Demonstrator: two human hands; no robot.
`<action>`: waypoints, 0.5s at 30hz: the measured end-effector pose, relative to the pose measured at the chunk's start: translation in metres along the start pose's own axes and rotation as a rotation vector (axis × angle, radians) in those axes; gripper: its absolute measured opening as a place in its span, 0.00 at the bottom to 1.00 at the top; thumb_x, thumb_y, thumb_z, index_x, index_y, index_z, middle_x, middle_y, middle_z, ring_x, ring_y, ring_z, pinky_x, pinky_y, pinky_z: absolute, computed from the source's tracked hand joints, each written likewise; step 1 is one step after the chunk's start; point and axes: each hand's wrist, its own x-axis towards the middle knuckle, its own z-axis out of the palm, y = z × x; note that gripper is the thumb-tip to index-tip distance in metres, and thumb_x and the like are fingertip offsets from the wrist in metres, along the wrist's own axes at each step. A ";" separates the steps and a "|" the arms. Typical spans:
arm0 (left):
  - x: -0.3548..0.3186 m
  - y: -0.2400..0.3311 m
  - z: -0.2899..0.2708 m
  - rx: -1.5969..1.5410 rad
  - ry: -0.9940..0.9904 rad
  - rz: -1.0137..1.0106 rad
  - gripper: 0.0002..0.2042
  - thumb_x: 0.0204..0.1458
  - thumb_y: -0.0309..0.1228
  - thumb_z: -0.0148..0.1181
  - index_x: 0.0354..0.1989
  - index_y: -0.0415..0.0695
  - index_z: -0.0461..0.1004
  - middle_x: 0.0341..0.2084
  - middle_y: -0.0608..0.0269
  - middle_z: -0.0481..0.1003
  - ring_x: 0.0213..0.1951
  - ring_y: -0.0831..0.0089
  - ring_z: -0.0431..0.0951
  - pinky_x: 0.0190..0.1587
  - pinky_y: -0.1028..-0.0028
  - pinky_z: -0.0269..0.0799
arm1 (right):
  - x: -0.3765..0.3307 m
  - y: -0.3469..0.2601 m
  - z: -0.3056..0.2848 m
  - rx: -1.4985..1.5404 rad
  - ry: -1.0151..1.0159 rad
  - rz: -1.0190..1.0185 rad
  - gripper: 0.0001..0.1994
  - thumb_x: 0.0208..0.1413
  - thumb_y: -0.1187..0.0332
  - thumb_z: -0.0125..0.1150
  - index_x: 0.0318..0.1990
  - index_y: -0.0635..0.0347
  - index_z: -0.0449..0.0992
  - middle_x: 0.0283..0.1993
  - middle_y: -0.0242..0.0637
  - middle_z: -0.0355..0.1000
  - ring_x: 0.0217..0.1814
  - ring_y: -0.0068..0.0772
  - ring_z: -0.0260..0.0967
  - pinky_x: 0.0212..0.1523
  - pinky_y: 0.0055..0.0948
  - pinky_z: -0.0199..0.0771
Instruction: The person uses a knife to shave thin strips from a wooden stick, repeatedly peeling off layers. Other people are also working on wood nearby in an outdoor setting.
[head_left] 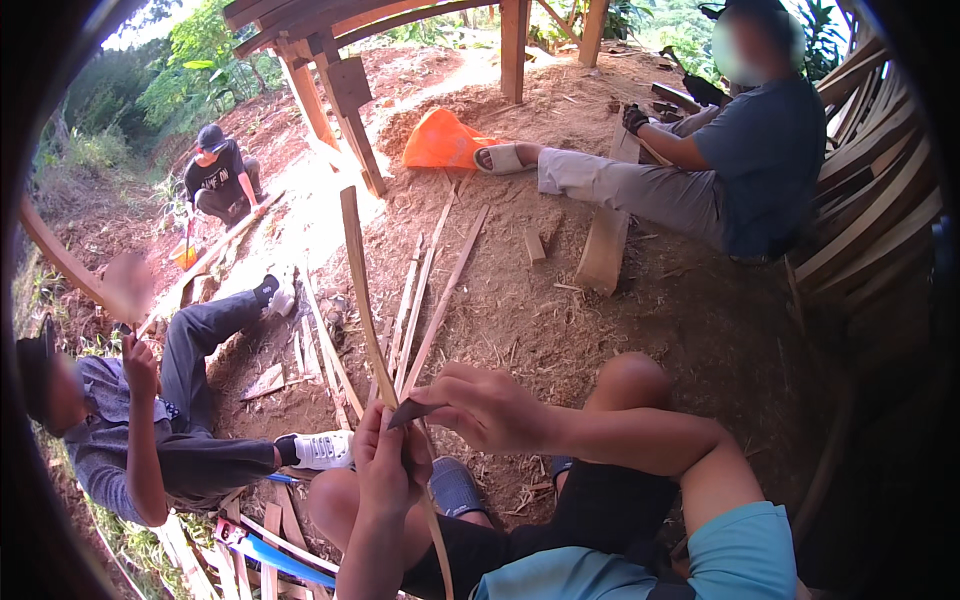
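My left hand [385, 465] grips a long thin bamboo strip [358, 275] that rises from between my knees and leans up and away over the dirt. My right hand [490, 405] holds a small dark blade [412, 410] pressed against the strip just above my left hand. I sit on the ground with bare knees either side of my hands, a grey sandal [455, 488] on my foot below them.
Several more bamboo strips [425, 290] lie on the dirt ahead. One person sits at the left [165, 420], another crouches far left [220, 180], and a third sits at the right [730, 170] beside a wooden plank [605, 245]. An orange bag [440, 142] and wooden posts [345, 110] stand beyond.
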 end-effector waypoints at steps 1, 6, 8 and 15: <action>-0.003 0.002 -0.002 0.020 0.009 0.011 0.09 0.61 0.34 0.40 0.34 0.43 0.62 0.11 0.65 0.63 0.08 0.81 0.59 0.09 0.83 0.54 | 0.001 0.000 0.005 0.018 0.006 0.010 0.15 0.48 0.74 0.61 0.46 0.56 0.71 0.29 0.39 0.67 0.26 0.39 0.69 0.24 0.32 0.68; 0.002 0.003 -0.002 -0.016 -0.023 -0.030 0.08 0.60 0.34 0.42 0.36 0.44 0.63 0.11 0.66 0.63 0.07 0.80 0.58 0.07 0.82 0.53 | 0.001 0.005 0.006 -0.062 0.046 -0.023 0.13 0.52 0.71 0.57 0.46 0.56 0.69 0.27 0.38 0.65 0.24 0.37 0.68 0.21 0.32 0.67; -0.002 0.000 -0.002 0.030 -0.084 -0.084 0.10 0.60 0.37 0.42 0.33 0.44 0.63 0.11 0.63 0.65 0.07 0.79 0.58 0.08 0.82 0.54 | 0.010 0.014 0.002 -0.044 0.197 0.016 0.13 0.52 0.71 0.58 0.45 0.58 0.69 0.27 0.38 0.65 0.24 0.35 0.68 0.22 0.31 0.67; -0.004 0.013 -0.006 0.035 -0.069 -0.088 0.11 0.61 0.38 0.42 0.33 0.43 0.63 0.11 0.62 0.65 0.07 0.79 0.59 0.08 0.83 0.54 | 0.012 0.005 0.005 0.018 0.119 -0.107 0.13 0.50 0.73 0.60 0.44 0.61 0.71 0.28 0.38 0.66 0.26 0.34 0.68 0.24 0.29 0.68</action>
